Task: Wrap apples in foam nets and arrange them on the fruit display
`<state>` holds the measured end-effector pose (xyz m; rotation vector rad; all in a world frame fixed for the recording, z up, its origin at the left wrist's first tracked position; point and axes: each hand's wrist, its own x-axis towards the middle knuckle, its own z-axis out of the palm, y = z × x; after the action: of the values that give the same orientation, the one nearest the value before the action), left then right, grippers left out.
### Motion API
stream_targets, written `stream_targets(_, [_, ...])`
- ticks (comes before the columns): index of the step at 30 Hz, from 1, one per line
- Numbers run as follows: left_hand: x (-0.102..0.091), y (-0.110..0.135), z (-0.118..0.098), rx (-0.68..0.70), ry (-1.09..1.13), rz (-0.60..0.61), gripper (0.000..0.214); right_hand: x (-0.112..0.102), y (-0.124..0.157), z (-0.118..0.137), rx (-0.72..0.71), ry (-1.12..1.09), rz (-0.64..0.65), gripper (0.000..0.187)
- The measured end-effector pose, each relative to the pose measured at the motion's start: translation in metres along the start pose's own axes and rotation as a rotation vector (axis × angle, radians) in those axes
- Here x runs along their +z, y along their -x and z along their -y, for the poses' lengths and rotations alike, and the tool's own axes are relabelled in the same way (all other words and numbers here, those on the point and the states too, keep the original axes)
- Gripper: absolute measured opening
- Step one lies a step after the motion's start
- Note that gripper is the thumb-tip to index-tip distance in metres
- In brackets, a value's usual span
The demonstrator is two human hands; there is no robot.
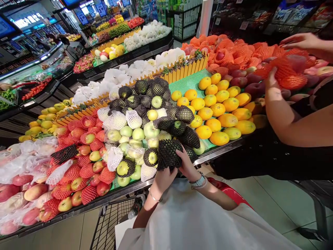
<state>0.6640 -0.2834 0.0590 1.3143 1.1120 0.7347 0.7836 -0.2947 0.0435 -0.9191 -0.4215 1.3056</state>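
Both my hands are closed on a black foam fruit net (168, 154) at the front edge of the display. My left hand (164, 180) grips its lower end from below. Along the net's right side, my right hand (186, 162) presses with the thumb on top. Whether a fruit sits inside the net I cannot tell. Just beyond it lie more fruits in black nets (191, 137). Green apples (136, 142), some bare and some in white or black nets, are heaped to the left of my hands.
Yellow papayas (219, 124) lie on green matting at the right. Red-netted apples (85, 166) fill the left. A co-worker's or shopper's hand (273, 78) holds an orange-netted fruit (291, 74) at far right. Below the display edge stands a wire cart (110, 218).
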Motion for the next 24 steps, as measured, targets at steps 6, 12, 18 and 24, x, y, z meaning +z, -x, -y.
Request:
stream_targets(6, [-0.057,0.034,-0.003,0.102,-0.135,0.154,0.018,-0.021,-0.012,-0.004,-0.138,0.208,-0.138,0.079])
stream_targets(12, [-0.047,0.008,0.019,0.262,0.278,-0.281,0.069,-0.01,-0.005,-0.001,-0.354,0.507,0.233,0.071])
stream_targets(18, [-0.02,-0.008,0.027,0.119,0.226,-0.199,0.064,-0.001,0.0,-0.006,-0.393,0.585,0.419,0.069])
stream_targets(24, [-0.038,-0.097,-0.055,0.552,-0.335,-0.166,0.072,-0.022,-0.008,-0.003,-0.47,0.444,0.176,0.066])
